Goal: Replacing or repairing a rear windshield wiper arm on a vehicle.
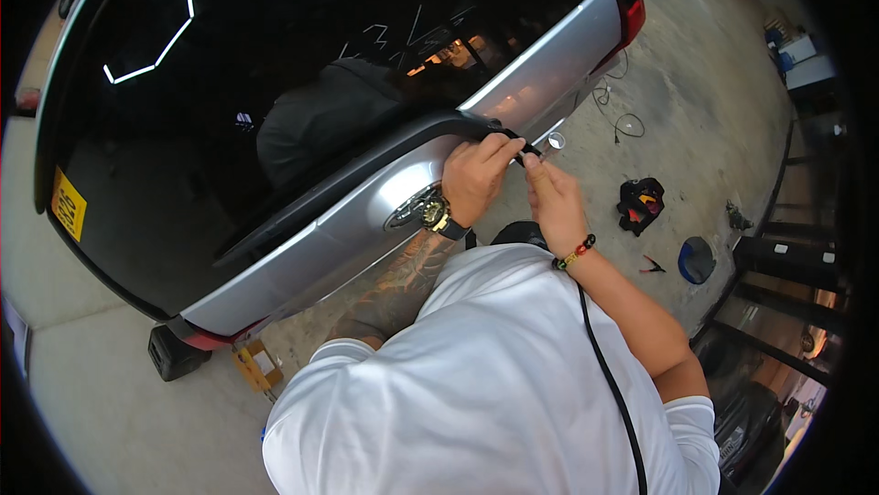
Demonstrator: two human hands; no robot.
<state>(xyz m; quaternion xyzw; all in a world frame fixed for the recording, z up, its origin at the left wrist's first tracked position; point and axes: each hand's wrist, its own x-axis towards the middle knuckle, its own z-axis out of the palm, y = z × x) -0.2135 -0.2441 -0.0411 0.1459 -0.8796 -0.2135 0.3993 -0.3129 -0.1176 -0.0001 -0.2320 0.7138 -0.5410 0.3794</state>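
Note:
A black trim strip (pixel 403 140) runs along the silver tailgate (pixel 348 239) under the dark rear window (pixel 229 129). Its far right end stands out past the panel, between my two hands. My left hand (pixel 476 174), with a gold and black watch at the wrist, is closed, its fingers pinching the strip near that end. Just to the right, my right hand (pixel 556 202) wears a beaded bracelet. Its thumb and fingers are closed at the strip's tip; whether something small is also in them is hidden. Below my left hand, a round emblem (pixel 409 211) shows partly behind the wrist.
A black cord (pixel 609 376) hangs over my white shirt. On the concrete floor lie a black pouch (pixel 639 206) with colourful contents, pliers (pixel 653 264), a blue-rimmed bucket (pixel 697 261) and a loose cable (pixel 623 126). A yellow box (pixel 256 367) sits by the bumper. Dark shelving (pixel 787 252) stands at right.

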